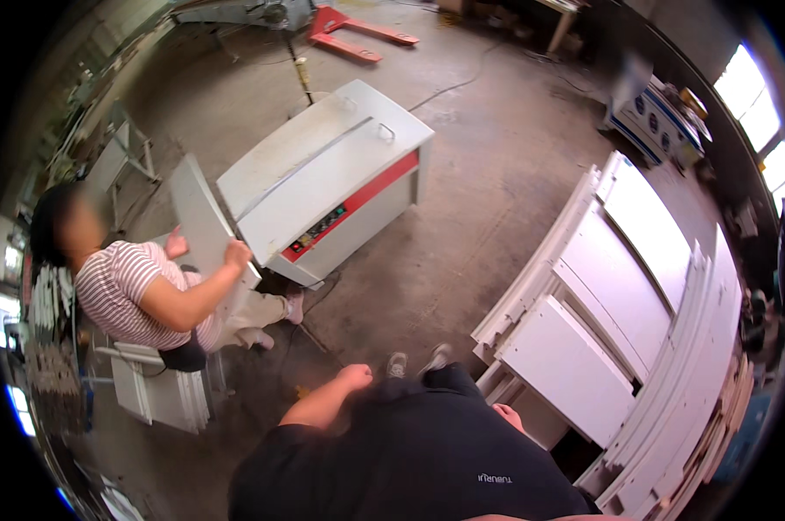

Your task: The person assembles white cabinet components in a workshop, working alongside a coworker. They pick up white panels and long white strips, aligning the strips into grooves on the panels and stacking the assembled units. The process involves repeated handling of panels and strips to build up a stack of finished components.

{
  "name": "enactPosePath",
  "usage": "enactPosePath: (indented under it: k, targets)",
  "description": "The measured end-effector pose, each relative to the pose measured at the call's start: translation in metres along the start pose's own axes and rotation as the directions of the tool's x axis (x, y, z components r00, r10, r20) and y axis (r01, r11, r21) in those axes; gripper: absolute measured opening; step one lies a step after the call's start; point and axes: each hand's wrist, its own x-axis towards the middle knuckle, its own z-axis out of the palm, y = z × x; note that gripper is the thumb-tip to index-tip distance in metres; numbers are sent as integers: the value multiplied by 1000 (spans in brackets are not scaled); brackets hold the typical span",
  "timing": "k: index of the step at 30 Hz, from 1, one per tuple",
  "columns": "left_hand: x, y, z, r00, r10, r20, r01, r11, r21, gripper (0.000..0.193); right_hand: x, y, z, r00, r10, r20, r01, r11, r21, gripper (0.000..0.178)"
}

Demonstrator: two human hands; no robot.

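My left hand (355, 376) hangs in front of my dark shirt, its fingers curled into a loose fist with nothing seen in them. On my other side, my right hand (508, 416) shows only in part past the shirt, close to the stacked white panels (570, 360). Its fingers are mostly hidden, so I cannot tell how they are set. At the left a co-worker in a striped shirt (128, 278) holds a white board (200, 208) with both hands, tilted beside a white strapping machine (331, 165) with a red strip and control buttons.
More white boards (162, 391) stand behind the co-worker. A red pallet jack (358, 39) rests on the concrete floor at the back. At the far right stands a blue-and-white machine (657, 122) near the windows. A dark cable (457, 82) runs across the floor.
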Motion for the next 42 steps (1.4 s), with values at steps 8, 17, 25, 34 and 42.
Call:
enactPosePath:
  k: [8,17,25,34,42]
  targets:
    - [39,58,-19,994,-28,-103,14,990,-139,25,203,13,-100,988,-121,93,128,989,-77,41]
    - [105,195,-64,938,-96,-334,-46,918,-393,34,300,-248,-192,990,-88,113,93,995,-35,26]
    - [208,221,-85,947,-106,-303,-24,918,-395,29,356,-386,-181,918,-291,269,393,752,-529,39]
    - [397,257,-241,963,-124,-240,30,932,-361,27,447,-480,-286,988,-143,-52,86,805,-587,39]
    - [476,391,-520,853,-12,-521,-220,898,-382,32,569,-598,-326,918,-371,140,377,706,-600,41]
